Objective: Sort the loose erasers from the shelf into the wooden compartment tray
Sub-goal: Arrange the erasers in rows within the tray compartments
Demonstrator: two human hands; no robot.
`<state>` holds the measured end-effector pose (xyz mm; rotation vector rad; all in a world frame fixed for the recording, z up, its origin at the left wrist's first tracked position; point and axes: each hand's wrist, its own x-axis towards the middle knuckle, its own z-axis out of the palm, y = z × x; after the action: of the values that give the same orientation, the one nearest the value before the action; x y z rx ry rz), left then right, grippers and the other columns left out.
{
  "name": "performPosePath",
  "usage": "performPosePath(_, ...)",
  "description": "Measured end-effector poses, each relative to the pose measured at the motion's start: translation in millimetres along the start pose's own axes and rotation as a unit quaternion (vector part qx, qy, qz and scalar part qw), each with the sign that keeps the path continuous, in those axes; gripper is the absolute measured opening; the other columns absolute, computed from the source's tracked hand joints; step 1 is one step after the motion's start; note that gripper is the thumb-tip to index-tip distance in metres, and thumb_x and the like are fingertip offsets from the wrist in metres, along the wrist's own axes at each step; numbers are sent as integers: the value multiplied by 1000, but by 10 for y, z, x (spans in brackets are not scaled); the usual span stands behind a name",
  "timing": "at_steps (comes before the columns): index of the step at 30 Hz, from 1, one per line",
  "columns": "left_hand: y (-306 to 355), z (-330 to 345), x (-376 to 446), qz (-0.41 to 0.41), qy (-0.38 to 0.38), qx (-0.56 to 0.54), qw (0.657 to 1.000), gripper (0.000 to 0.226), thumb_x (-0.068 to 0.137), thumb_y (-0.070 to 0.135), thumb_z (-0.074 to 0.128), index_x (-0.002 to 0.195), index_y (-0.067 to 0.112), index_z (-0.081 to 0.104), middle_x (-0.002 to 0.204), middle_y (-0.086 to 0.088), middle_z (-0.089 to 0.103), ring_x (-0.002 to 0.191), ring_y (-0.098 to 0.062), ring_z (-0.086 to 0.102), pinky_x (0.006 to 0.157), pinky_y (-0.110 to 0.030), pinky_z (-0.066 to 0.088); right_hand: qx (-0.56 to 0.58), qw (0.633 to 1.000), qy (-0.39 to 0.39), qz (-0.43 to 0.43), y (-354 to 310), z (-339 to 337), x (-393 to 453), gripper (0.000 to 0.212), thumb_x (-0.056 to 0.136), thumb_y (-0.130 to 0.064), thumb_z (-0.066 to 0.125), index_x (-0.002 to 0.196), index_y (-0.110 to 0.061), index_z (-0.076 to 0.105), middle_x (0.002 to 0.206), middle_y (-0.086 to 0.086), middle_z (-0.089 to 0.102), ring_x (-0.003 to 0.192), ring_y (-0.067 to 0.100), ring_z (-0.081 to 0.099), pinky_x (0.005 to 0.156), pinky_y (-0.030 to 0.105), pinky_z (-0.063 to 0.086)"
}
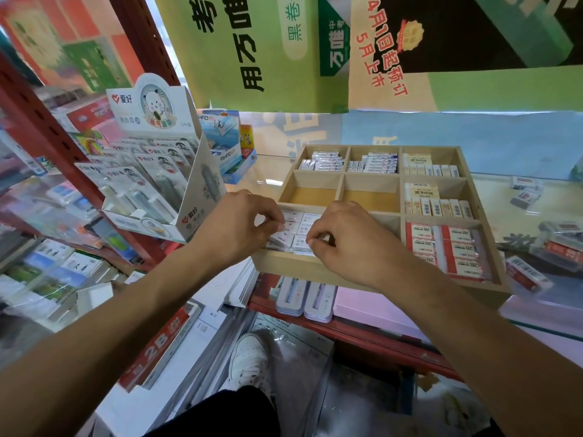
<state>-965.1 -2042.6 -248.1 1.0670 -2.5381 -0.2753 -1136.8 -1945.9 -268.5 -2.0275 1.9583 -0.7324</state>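
Observation:
A wooden compartment tray (400, 181) stands on the shelf with a three-by-three grid. Its near-left compartment holds several white wrapped erasers (298, 230). My left hand (243, 227) hovers over that compartment's left side, fingers curled and pinching at an eraser. My right hand (344, 238) sits over its right side, fingertips pinched on an eraser edge. The two middle compartments at left and centre show bare wood. The other compartments hold stacked erasers, with red-labelled 2B erasers (448, 247) at the near right. Loose erasers (527, 193) lie on the shelf right of the tray.
A cardboard display box (164, 171) of carded items stands left of the tray. More loose erasers (558, 244) lie at the far right. Stationery packs fill the lower shelves, and a red shelf edge (362, 329) runs below the tray.

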Motion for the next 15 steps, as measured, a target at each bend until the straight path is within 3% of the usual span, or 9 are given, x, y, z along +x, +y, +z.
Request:
performPosePath(4,-63,27,-31,44,9,35,998,7,84,25,73,89,25,77,95,7,71,89,-11,56,76,-26,42,-48,999,3,0,-37,-1,-16,24,94,-29,51,102,-25,73,103,-2,57,107,18,46,85,36,47)
performPosePath(9,-81,-39,-22,23,-55,34,998,19,78,35,76,96,27,77,104,11,67,93,-7,57,79,-19,41,-48,998,33,14,-80,-1,25,18,90,-26,56,91,-23,74,95,-5,58,97,16,53,67,27,41)
performPosePath(15,-48,32,-6,26,-53,44,997,9,82,26,72,89,31,76,102,7,67,90,-10,59,89,-36,46,-32,998,47,13,-64,30,47,15,89,-25,60,89,-22,75,88,-7,55,89,15,56,69,31,49)
